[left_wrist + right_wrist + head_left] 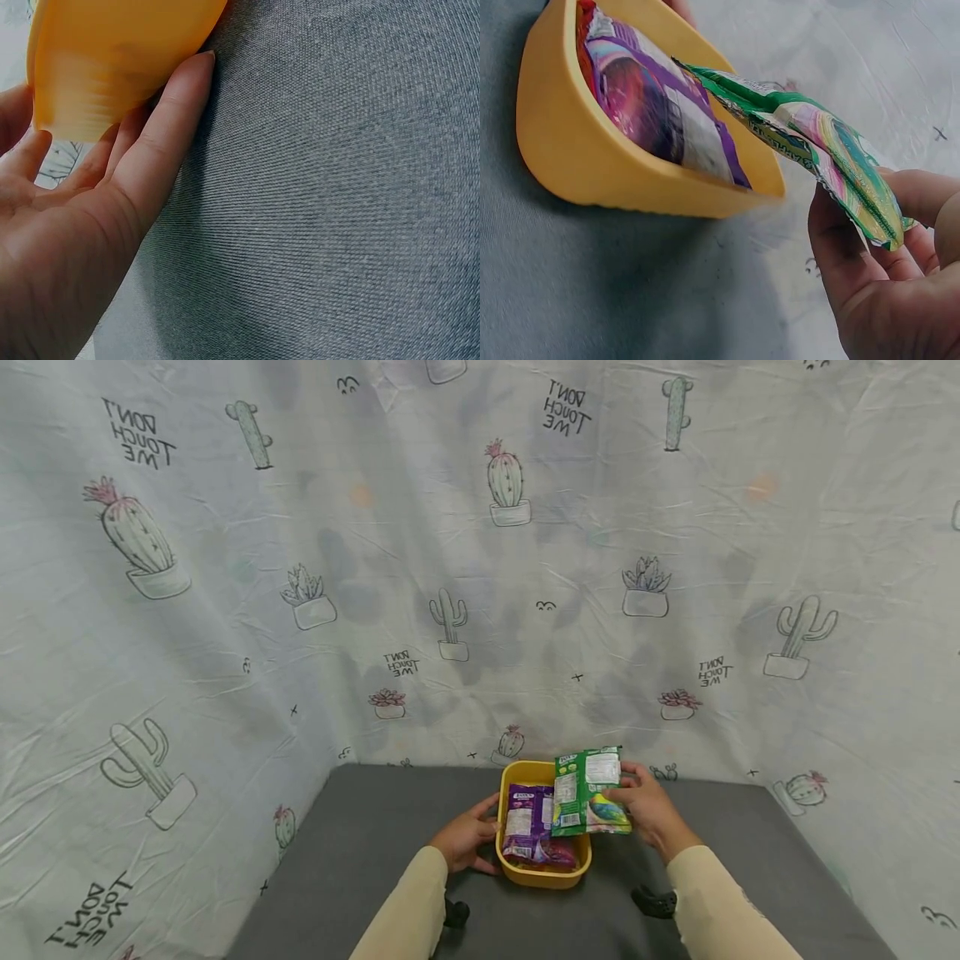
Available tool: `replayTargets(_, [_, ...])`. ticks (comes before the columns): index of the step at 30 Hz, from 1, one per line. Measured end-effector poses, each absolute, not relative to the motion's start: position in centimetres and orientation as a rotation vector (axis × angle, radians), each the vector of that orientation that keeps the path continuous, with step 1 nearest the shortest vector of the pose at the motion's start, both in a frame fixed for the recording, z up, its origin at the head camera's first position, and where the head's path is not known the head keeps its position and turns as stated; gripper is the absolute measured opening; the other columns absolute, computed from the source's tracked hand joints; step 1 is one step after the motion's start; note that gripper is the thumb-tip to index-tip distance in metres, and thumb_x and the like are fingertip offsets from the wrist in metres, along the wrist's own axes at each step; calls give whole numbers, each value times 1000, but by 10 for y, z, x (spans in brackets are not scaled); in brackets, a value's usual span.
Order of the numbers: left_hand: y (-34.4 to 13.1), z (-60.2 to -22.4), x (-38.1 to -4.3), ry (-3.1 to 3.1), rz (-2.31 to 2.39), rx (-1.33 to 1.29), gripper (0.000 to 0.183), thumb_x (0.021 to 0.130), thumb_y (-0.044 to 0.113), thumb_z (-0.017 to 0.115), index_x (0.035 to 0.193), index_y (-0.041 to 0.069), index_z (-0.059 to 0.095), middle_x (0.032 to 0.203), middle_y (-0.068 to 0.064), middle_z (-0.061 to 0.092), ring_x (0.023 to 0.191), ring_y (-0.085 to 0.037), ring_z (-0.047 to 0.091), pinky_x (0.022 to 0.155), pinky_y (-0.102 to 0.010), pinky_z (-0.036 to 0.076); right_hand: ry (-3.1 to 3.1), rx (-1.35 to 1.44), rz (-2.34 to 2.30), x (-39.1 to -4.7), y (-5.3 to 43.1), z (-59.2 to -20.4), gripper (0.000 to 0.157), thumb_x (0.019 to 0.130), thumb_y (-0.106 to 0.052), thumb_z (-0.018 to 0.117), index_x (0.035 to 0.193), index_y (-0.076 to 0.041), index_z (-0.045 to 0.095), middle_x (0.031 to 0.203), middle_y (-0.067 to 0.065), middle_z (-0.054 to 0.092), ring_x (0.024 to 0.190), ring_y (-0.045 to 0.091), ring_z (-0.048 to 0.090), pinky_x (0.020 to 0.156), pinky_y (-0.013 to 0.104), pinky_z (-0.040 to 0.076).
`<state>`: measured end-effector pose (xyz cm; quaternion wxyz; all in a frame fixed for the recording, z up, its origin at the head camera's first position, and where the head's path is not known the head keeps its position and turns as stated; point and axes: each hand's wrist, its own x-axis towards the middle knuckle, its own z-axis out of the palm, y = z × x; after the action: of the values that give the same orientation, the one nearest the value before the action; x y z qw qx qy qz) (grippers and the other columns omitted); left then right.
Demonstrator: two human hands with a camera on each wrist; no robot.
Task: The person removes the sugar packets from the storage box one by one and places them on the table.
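A yellow plastic bin (543,880) stands on the grey table, with purple snack packets (524,822) and a reddish-pink one inside. My left hand (465,839) rests spread against the bin's left side. In the left wrist view, its fingers (161,139) lie along the bin's wall (112,67) near the tabletop. A green snack packet (573,802) is pinched at its right edge by my right hand (648,802), over the bin's right part. Seen from the right wrist, the green packet (810,139) tilts above the rim, thumb and fingers on opposite faces.
The grey tabletop (375,843) reaches back to a pale cactus-print curtain (480,568) behind and at the sides. Black devices show near both wrists, one beside the right sleeve (654,902) and one by the left (456,913).
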<state>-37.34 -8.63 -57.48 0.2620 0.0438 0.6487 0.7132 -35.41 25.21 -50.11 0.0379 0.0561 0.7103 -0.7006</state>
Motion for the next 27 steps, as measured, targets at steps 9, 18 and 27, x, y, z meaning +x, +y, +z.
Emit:
replayTargets(9, [-87, -575, -374, 1763, 1922, 89, 71, 112, 11, 60, 175, 20, 29, 166, -27, 40, 145, -49, 47, 76, -72, 59, 2185, 183, -2163, -349, 276, -495, 80, 107, 0, 67, 170, 0, 18, 135, 20, 57, 96, 23, 71, 76, 43, 64])
replayTargets(18, [-88, -578, -375, 1759, 1924, 104, 70, 112, 11, 59, 175, 19, 29, 167, -27, 39, 146, -50, 45, 78, -73, 59, 2190, 219, -2175, -345, 299, -491, 82, 108, -1, 66, 170, -1, 14, 134, 16, 54, 95, 18, 72, 76, 42, 64])
replayTargets(27, [-88, -578, -376, 1759, 1920, 101, 70, 113, 12, 58, 175, 20, 28, 169, -26, 37, 148, -50, 43, 78, -73, 59, 2208, 235, -2173, -339, 319, -495, 85, 109, -3, 65, 170, 1, 7, 150, 25, 44, 95, 16, 72, 78, 41, 64])
